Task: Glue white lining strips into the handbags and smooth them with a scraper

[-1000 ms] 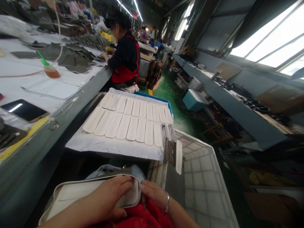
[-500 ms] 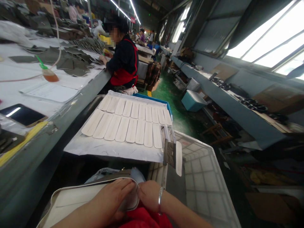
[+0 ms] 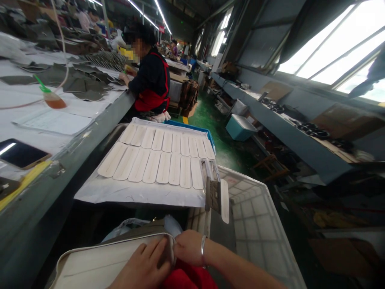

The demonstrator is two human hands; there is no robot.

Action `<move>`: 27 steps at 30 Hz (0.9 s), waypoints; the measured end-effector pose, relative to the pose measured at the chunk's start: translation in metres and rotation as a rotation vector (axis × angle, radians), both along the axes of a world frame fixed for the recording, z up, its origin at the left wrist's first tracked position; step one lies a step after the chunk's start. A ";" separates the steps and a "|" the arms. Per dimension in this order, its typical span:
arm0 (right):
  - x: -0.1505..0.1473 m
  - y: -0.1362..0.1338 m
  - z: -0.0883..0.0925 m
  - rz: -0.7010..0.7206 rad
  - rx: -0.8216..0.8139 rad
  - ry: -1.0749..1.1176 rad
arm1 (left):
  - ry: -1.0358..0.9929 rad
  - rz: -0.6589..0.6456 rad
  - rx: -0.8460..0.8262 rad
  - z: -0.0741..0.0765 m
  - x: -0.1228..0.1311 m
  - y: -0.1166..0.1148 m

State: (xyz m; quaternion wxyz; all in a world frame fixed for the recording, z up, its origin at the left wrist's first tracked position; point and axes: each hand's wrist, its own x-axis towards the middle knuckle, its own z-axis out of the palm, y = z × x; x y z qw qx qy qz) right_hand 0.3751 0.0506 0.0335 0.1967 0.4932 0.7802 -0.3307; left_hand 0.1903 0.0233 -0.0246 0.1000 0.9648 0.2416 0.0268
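Note:
A cream-coloured flat piece with a stitched grey edge [image 3: 99, 261] lies across my lap at the bottom of the view, over red cloth [image 3: 186, 277]. My left hand [image 3: 144, 267] presses flat on its right end, fingers stretched toward the rounded corner. My right hand [image 3: 188, 249], with a metal bangle at the wrist, is curled shut at that same corner, pinching the piece's edge. Just ahead, a white sheet [image 3: 135, 192] carries two rows of several cream strips [image 3: 164, 166].
A long grey workbench [image 3: 60, 176] runs along the left with a phone [image 3: 19, 154], papers and a glue bottle [image 3: 51, 98]. A white plastic crate [image 3: 255, 224] stands at my right. A co-worker in a red apron [image 3: 150, 86] sits ahead. Another bench [image 3: 294, 136] lines the right wall.
The view has tilted slightly, so everything sits lower. My right hand has curled in closer to the piece's corner, and my left hand's fingers have slid toward it.

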 end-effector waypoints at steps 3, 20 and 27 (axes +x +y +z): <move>-0.001 -0.004 0.000 -0.022 0.013 0.006 | -0.022 -0.018 0.098 -0.014 0.002 -0.012; -0.019 0.026 0.011 0.279 0.265 -0.038 | 0.039 0.091 -0.117 0.016 0.004 -0.011; -0.019 0.039 0.013 0.211 0.029 0.075 | 0.040 0.127 -0.175 0.022 0.006 -0.009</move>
